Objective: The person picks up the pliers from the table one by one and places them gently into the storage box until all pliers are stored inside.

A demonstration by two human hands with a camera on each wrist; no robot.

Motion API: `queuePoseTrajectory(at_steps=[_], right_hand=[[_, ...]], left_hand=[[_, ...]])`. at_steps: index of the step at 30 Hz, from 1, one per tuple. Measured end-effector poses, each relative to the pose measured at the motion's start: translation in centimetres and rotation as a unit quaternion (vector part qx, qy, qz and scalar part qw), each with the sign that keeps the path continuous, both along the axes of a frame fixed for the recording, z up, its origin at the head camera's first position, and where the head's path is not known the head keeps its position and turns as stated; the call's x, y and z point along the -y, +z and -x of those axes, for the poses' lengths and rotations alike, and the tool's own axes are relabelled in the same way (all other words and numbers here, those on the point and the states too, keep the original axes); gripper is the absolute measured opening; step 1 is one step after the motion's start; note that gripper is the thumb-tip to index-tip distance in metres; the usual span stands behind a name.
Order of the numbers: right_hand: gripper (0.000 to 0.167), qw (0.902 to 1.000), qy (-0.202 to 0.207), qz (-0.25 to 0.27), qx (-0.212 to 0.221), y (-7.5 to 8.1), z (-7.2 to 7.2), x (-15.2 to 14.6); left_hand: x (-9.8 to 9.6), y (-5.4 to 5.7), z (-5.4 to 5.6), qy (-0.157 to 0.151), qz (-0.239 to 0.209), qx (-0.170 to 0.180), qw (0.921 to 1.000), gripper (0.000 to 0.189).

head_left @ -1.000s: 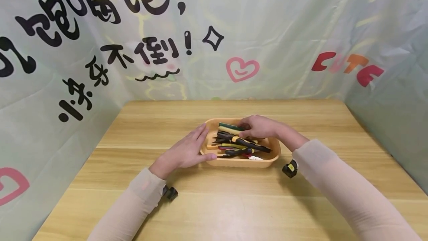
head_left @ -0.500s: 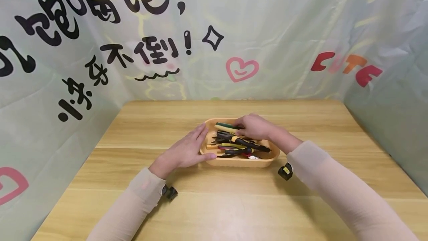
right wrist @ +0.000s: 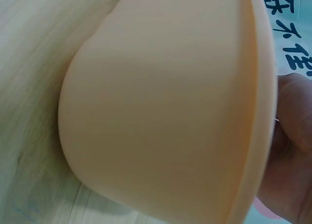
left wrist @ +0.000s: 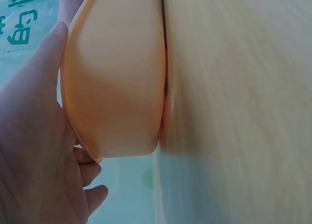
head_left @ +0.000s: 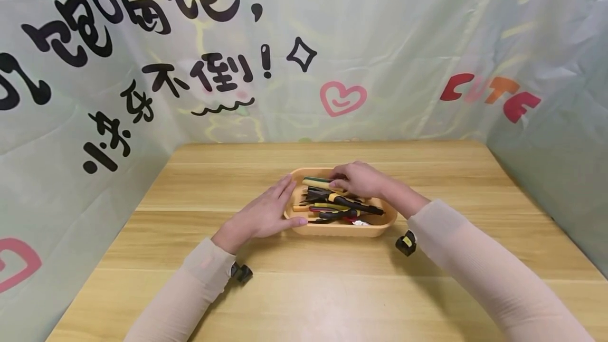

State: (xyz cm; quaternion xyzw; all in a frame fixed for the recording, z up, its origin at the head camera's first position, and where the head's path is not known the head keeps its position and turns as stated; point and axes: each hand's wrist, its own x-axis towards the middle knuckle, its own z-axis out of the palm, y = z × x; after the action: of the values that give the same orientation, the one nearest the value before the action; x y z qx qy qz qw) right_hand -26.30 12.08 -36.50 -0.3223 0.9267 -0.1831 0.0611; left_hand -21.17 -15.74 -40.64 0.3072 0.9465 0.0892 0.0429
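Observation:
An orange plastic basket [head_left: 339,231] stands on the table, full of hand tools. My left hand [head_left: 263,212] rests on its left end, fingers fairly straight along the rim and thumb lying over the front edge. In the left wrist view, the fingertips [left wrist: 90,174] reach past the basket's corner. My right hand [head_left: 362,179] reaches in over the back right side. It pinches a slim, long cream-and-dark-green thing [head_left: 314,183], whose right end is hidden under the fingers. Pliers [head_left: 353,203] with black and yellow handles lie just in front of it.
Below the pliers lie a second black-and-yellow handled tool [head_left: 339,215], an orange-tipped stick [head_left: 300,208] and a small white piece [head_left: 362,223]. The wooden table [head_left: 304,289] is walled at the back and sides by a printed cloth [head_left: 404,67].
My right hand has moved slightly left, and the cream-and-green thing has shifted left with it, its green part showing less. The left hand and the basket have stayed in place.

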Motion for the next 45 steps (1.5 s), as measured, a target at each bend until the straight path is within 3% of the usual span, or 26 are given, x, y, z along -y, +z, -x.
queuePoseTrajectory(at_steps=[10, 19, 36, 45], right_hand=[[0.045, 0.9980, -0.006, -0.044, -0.044, 0.0, -0.5, -1.1], [0.048, 0.9982, -0.028, -0.025, -0.045, 0.0, -1.2, -2.2], [0.055, 0.9922, -0.013, -0.010, -0.124, -0.4, -2.7, -4.5], [0.066, 0.9907, -0.027, -0.007, -0.134, -1.0, -3.5, -6.2]], left_hand=[[-0.2, 0.1, 0.1, 0.001, 0.000, 0.001, 1.0000, 0.108], [-0.2, 0.1, 0.2, -0.001, 0.002, -0.001, 1.0000, 0.109], [-0.2, -0.1, 0.0, -0.004, -0.006, -0.002, 1.0000, 0.107], [0.1, -0.4, 0.0, -0.007, -0.023, -0.004, 0.9997, 0.106]])
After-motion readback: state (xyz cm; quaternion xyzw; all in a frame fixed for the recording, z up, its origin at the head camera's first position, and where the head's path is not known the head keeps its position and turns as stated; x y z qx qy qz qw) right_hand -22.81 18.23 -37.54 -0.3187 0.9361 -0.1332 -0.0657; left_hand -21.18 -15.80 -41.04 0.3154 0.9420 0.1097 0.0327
